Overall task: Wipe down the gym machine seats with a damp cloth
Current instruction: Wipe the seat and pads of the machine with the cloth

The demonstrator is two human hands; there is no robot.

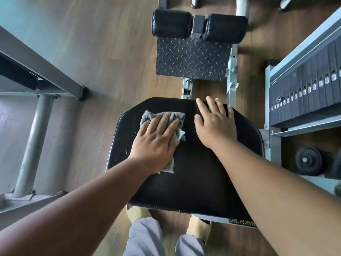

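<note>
Black padded vinyl seat (pixel 184 163): crumpled grey cloth (pixel 162 124) pressed flat under spread left hand (pixel 156 139); right hand (pixel 215 124) laid spread, bracing. Overlapping strokes advised; apparent droplets near left edge.

Head view, steeply downward, seat (pixel 184 163) seemingly close

Most of the crumpled grey cloth (pixel 177 124) is covered by the left hand (pixel 156 139); the white lettering (pixel 242 223) on the seat's frame is cut short by the right forearm; the black dumbbell (pixel 310 160) is blurred.
</note>
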